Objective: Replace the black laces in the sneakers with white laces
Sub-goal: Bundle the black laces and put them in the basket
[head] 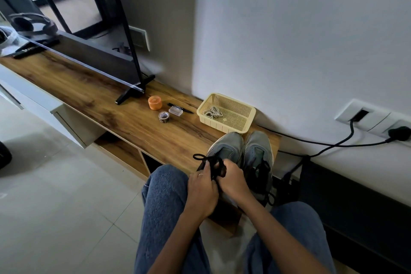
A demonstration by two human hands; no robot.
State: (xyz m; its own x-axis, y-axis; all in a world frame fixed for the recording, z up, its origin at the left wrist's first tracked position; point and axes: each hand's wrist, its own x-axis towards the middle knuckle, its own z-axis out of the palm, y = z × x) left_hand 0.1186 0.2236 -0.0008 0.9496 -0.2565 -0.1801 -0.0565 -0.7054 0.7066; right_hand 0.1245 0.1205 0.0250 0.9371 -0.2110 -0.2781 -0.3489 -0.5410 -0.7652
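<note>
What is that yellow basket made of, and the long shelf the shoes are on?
The basket looks like pale yellow plastic: its walls are a moulded grid of small holes. The shelf looks like wood, or a wood-look laminate: brown grain streaks with a smooth, faintly shiny top. Which one, the picture cannot tell.

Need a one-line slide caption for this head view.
Both hands pull the black lace from the left sneaker; white laces wait in the basket.

Blue jeans [164, 202] (ring [200, 174] on left hand [201, 187])
</note>
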